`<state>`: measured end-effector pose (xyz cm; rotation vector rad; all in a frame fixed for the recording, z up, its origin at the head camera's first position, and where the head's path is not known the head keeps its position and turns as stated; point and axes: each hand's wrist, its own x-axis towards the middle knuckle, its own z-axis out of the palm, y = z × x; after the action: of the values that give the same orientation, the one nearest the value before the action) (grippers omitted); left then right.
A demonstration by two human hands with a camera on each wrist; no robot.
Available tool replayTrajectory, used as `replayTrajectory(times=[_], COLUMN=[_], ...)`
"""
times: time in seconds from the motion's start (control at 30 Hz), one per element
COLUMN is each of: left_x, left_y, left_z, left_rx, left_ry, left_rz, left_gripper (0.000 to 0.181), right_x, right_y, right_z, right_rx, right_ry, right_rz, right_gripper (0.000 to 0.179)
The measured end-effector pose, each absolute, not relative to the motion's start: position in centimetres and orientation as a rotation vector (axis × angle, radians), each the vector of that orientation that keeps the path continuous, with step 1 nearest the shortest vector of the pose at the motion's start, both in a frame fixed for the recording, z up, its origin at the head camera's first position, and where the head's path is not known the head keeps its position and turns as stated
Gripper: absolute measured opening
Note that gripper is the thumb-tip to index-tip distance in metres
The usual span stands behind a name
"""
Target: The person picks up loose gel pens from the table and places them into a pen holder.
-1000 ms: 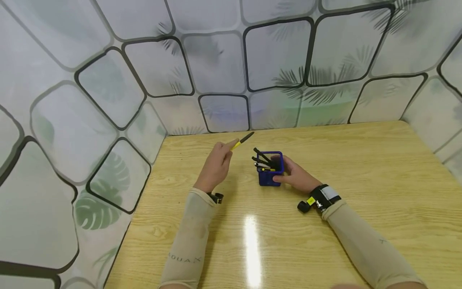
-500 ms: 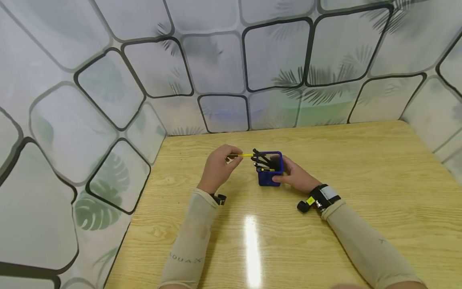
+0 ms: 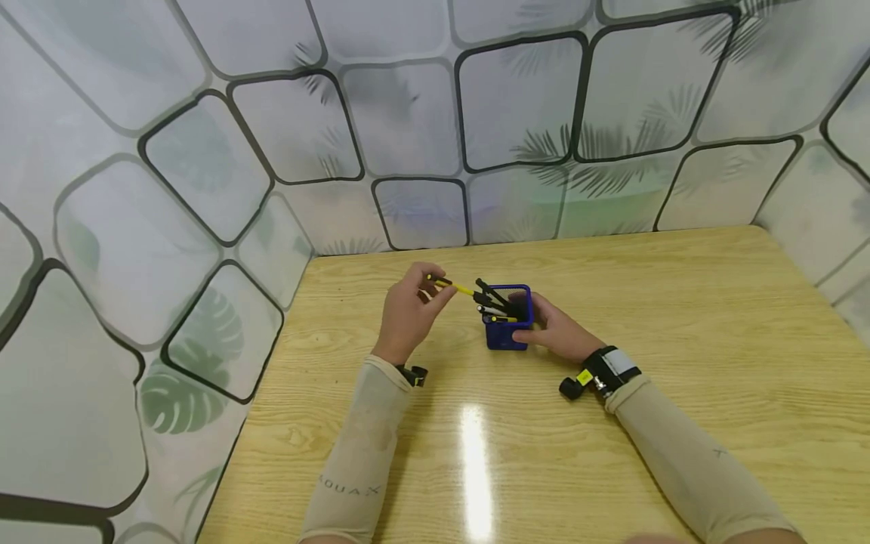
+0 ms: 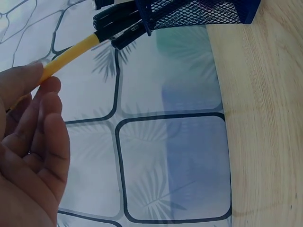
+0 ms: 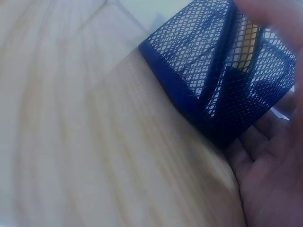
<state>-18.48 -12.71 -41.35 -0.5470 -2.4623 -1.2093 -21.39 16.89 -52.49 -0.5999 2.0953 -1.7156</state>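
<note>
In the head view my left hand (image 3: 408,313) pinches a yellow pen (image 3: 465,290) with black ends between thumb and fingers. The pen slants down to the right, and its far black end is at the opening of a blue mesh pen holder (image 3: 507,338). Whether that end is inside the rim I cannot tell. Several black, white and yellow pens (image 3: 495,310) lean out of the holder to the left. My right hand (image 3: 560,332) grips the holder from its right side, thumb in front. In the right wrist view, a yellow and black pen (image 5: 244,47) shows through the mesh.
The holder stands on a light wood-grain table (image 3: 578,468). Behind and to the left of it rises a patterned wall (image 3: 414,121). A strip of glare (image 3: 474,468) lies on the tabletop between my forearms.
My left hand has turned the yellow pen from pointing up and away to pointing down at the holder. Most recently the pen's near end has risen. My right hand and the holder stay put.
</note>
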Motion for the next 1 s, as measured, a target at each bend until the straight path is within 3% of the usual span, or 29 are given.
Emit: replayTrajectory(times=[0.37, 0.87, 0.93, 1.0], left_x=[-18.39, -17.79, -17.76, -17.87], left_y=[-12.48, -12.11, -12.12, -12.11], left_z=[-41.22, -40.78, -40.74, -40.77], left_rx=[-0.724, -0.710, -0.719, -0.739], left_ry=[-2.344, -2.361, -2.376, -2.391], left_rz=[-1.284, -1.307, -1.323, -1.365], left_gripper=[0.018, 0.022, 0.027, 0.048], right_x=[-21.38, -21.28, -21.29, -21.33], right_y=[16.80, 16.76, 16.78, 16.83], right_z=[-52.30, -52.29, -52.30, -52.37], right_rx=[-0.600, -0.598, -0.599, -0.600], right_ry=[2.102, 2.078, 2.069, 2.059], right_rz=[-1.714, -1.728, -1.732, -1.739], right_gripper=[0.078, 0.077, 0.078, 0.079])
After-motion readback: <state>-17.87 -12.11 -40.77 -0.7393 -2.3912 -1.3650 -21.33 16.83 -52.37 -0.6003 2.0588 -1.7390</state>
